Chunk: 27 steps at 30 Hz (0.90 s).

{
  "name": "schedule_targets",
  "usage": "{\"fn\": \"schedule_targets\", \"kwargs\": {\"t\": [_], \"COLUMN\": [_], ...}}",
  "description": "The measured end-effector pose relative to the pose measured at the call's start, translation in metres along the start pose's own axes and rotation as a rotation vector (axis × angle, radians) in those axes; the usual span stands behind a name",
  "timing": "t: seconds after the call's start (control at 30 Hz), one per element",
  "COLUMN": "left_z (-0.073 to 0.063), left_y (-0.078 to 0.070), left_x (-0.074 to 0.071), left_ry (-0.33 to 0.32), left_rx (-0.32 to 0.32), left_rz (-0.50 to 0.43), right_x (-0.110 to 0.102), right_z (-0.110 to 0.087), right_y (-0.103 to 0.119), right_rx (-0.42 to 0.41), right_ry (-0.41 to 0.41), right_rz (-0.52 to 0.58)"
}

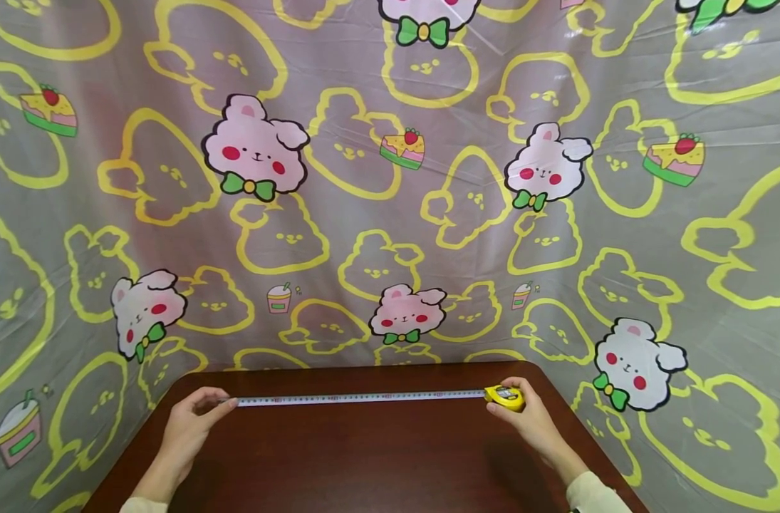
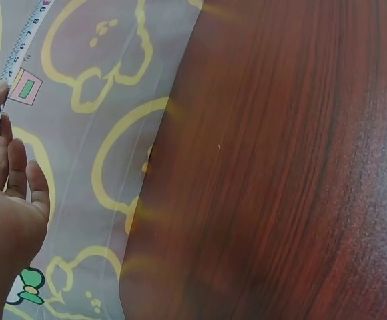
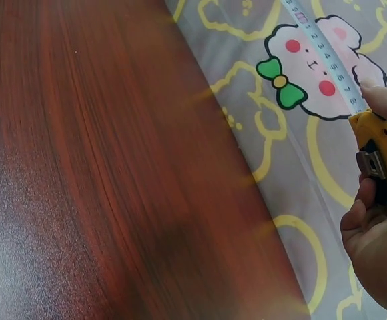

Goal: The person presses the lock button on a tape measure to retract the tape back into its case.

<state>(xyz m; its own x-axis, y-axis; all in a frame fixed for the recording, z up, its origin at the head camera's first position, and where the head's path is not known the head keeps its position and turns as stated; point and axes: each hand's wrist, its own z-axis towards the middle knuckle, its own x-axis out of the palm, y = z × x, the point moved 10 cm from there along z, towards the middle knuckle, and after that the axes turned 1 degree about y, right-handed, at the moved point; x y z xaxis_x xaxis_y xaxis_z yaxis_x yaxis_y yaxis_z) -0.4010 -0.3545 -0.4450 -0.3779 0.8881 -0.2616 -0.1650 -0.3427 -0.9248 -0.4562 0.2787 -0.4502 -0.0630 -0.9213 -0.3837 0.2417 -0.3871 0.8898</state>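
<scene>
A yellow tape measure (image 1: 508, 397) sits in my right hand (image 1: 529, 413), its fingers and thumb gripping the case. From it a white blade (image 1: 364, 398) with printed numbers stretches left, nearly level, across to my left hand (image 1: 189, 426). Thumb and fingers there pinch the blade's free end, as the left wrist view shows with the blade (image 2: 21, 50) leaving the fingertips. In the right wrist view the tape measure's case (image 3: 380, 150) shows a metal clip on its side; the image edge cuts off part of it.
Below the hands lies a dark reddish-brown wooden table (image 1: 364, 463) with rounded far corners. A grey curtain (image 1: 357, 214) printed with yellow outlines, white rabbit faces, cakes and cups hangs behind the table and along both sides.
</scene>
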Motion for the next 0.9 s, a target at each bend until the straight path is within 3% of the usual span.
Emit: {"fn": "schedule_targets", "kwargs": {"t": [0.33, 0.9], "left_z": [0.000, -0.001], "left_y": [-0.002, 0.002], "left_x": [0.004, 0.009], "left_ry": [0.000, 0.012], "left_rx": [-0.001, -0.021], "left_rz": [0.005, -0.003], "right_x": [0.004, 0.022], "right_z": [-0.001, 0.001], "right_y": [0.006, 0.015], "right_rx": [-0.032, -0.011], "right_ry": [-0.020, 0.004], "right_rz": [0.020, 0.088]}}
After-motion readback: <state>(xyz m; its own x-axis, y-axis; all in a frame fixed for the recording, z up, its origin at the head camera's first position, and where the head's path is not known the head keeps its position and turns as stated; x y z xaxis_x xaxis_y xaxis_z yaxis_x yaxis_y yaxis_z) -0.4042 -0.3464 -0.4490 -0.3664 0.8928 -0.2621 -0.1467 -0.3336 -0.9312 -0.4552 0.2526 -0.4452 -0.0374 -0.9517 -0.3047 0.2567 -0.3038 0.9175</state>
